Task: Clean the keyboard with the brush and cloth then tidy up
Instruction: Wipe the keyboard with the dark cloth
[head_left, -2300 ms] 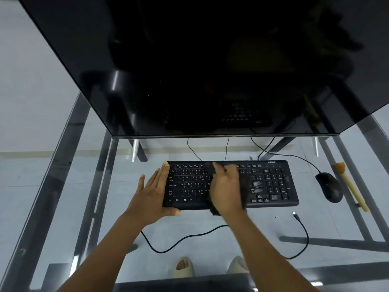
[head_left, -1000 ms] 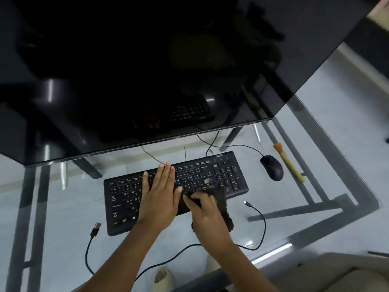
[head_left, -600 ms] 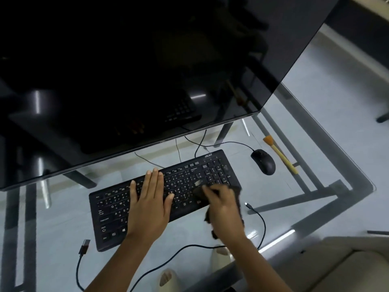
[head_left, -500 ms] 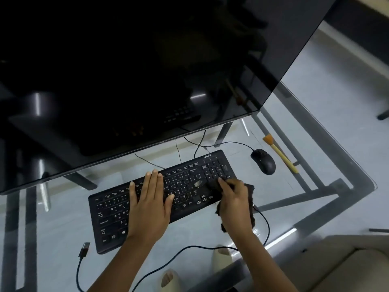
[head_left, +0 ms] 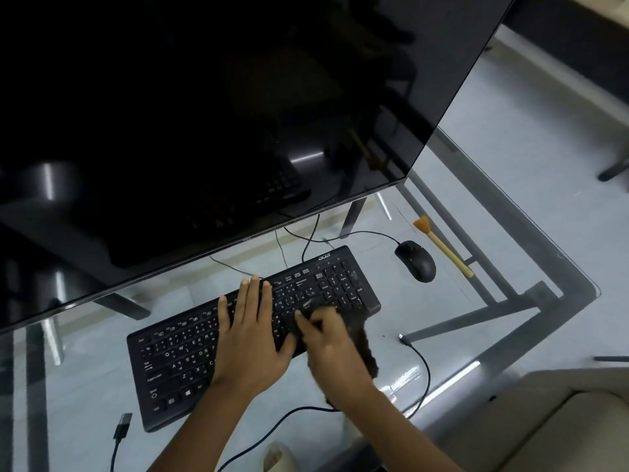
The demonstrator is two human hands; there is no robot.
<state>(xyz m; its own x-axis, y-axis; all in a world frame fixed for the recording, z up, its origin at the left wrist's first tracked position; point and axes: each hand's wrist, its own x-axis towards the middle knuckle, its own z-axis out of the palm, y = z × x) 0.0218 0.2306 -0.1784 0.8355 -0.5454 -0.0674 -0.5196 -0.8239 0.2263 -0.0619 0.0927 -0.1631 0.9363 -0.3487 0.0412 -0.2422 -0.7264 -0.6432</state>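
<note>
A black keyboard [head_left: 177, 352] lies askew on the glass table [head_left: 452, 311], below the monitor. My left hand [head_left: 252, 338] rests flat on its middle keys, fingers straight. My right hand [head_left: 330, 345] is blurred and presses a dark cloth [head_left: 367, 347] onto the keys left of the number pad, fingers stretched out. Part of the cloth hangs over the keyboard's front edge. A brush [head_left: 442, 248] with an orange head and a pale handle lies on the glass beyond the mouse, away from both hands.
A big dark monitor [head_left: 204, 114] overhangs the back of the table. A black mouse [head_left: 417, 262] sits right of the keyboard. Loose cables with plugs lie at the front left [head_left: 122, 425] and to the right [head_left: 403, 337]. A beige seat [head_left: 544, 420] is at the lower right.
My right hand has slid the cloth left from the keyboard's right end back over the keys. My left hand stays flat on the middle keys. The view has shifted slightly.
</note>
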